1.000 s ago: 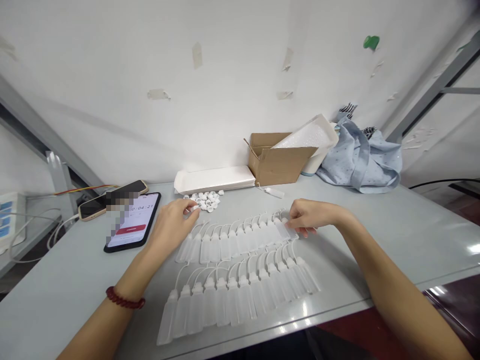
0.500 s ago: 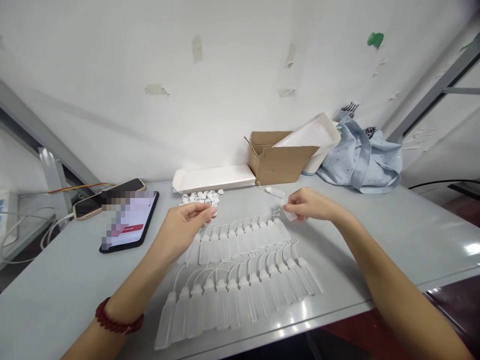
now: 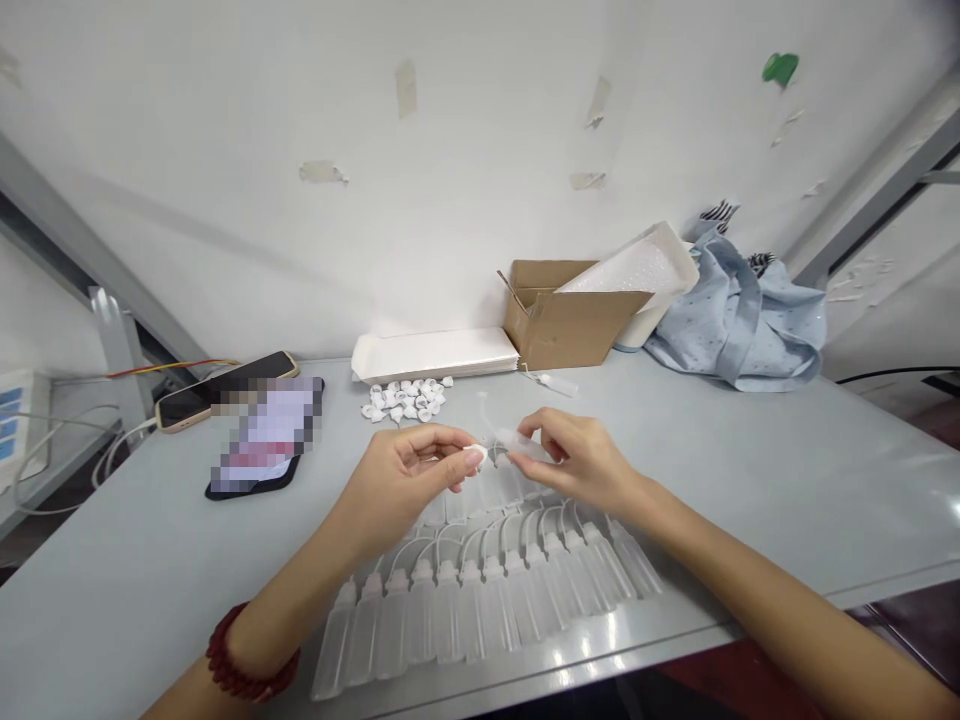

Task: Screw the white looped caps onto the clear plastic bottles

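White cap in left grip, bottle in right, rows of bottles underneath

Observed: left hand (image 3: 409,475) closed in a fingertip pinch on a white cap (image 3: 481,453). Right hand (image 3: 581,455) closed around a translucent bottle (image 3: 517,444), tilted, just beside that cap. Cannot tell touching from just apart. Noted beyond the grip: thin tube (image 3: 483,405), blurred, apparently belonging to the held bottle.

Judged as risks: dropping the cap, through a slipping pinch on so small a part; denting or turning the bottle, through too firm a squeeze on likely soft walls; bending the tube, through catching on left fingers; disturbing the rows, through lowering either hand too far.

Counted in grip: one cap, one bottle. Nearer the body than the grip: front row of bottles (image 3: 450,615), about thirteen. Directly below the grip: back row of bottles (image 3: 491,490), partly hidden, not countable. Beyond left hand: heap of caps (image 3: 405,402), overlapping, roughly two dozen. Beyond right hand: one loose bottle (image 3: 559,385), and farther back one carton (image 3: 585,330). Left of left hand: two phones (image 3: 274,435).
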`<state>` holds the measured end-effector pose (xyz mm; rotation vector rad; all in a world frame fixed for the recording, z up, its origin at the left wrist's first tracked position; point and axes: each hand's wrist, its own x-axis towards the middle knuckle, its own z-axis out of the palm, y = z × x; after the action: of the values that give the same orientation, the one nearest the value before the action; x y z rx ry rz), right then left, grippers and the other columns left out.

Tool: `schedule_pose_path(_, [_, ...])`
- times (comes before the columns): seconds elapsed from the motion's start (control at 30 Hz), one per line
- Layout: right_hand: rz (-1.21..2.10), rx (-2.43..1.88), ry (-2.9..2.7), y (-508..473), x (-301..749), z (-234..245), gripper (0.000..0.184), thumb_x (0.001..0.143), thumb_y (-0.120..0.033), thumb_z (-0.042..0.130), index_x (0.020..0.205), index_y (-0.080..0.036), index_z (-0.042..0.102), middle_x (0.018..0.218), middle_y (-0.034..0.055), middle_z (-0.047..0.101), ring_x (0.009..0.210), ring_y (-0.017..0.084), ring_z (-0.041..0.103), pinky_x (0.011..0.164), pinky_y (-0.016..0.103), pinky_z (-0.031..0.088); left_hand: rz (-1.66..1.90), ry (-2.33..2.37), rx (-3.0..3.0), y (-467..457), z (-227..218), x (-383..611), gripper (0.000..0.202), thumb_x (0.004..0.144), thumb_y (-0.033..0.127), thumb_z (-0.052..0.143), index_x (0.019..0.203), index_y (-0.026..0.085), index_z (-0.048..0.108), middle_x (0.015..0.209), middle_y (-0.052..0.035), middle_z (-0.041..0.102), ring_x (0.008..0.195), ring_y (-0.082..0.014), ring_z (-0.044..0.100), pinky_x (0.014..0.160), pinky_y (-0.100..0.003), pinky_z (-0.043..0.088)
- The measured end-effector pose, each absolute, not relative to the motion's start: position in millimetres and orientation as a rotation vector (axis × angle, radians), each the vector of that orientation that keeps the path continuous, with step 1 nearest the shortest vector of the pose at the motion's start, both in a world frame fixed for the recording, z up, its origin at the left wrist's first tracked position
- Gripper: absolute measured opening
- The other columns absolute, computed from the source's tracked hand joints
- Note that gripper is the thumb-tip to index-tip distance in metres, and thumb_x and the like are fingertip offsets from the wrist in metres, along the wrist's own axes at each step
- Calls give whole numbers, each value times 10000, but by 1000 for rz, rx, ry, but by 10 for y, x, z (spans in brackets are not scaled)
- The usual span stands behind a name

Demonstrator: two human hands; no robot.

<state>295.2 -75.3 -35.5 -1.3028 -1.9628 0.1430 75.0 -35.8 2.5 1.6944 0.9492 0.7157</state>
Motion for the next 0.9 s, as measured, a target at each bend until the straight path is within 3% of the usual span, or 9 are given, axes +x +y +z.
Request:
schedule_pose_path(0.2, [-147, -1172, -2111, -816, 2858, -406, 126, 902, -305, 552, 916, -179, 555, 785, 40, 666, 543, 102, 538, 493, 224, 385, 771, 1019, 1728, -364, -21, 777, 198, 752, 375, 681, 838, 202, 721, 720, -19, 706, 629, -163, 644, 596, -274, 553])
schedule_pose_path(0.43, [-343, -1116, -2152, -843, 2804, -401, 123, 936, -274, 503, 949, -169, 566, 823, 77, 687, 685, 153, 635, 498, 239, 423, 699, 966, 1718, -351, -51, 784, 183, 768, 378, 663, 791, 207, 723, 678, -11, 709, 601, -147, 627, 595, -263, 552])
schedule_pose_path(0.67, [-646, -1050, -2164, -864, 2809, -364, 58, 922, -166, 509, 927, -163, 566, 831, 71, 679, 715, 145, 629, 499, 231, 416, 620, 936, 1572, -374, -61, 813, 186, 770, 367, 677, 804, 187, 713, 696, -12, 710, 594, -130, 626, 608, -249, 547])
schedule_pose_path(0.9, [-678, -1087, -2129, -865, 2800, -373, 81, 896, -128, 490, 894, -162, 563, 833, 66, 658, 682, 130, 607, 490, 228, 414, 649, 956, 1592, -412, -41, 829, 168, 741, 350, 712, 803, 193, 706, 642, 10, 673, 602, -132, 625, 602, -242, 538])
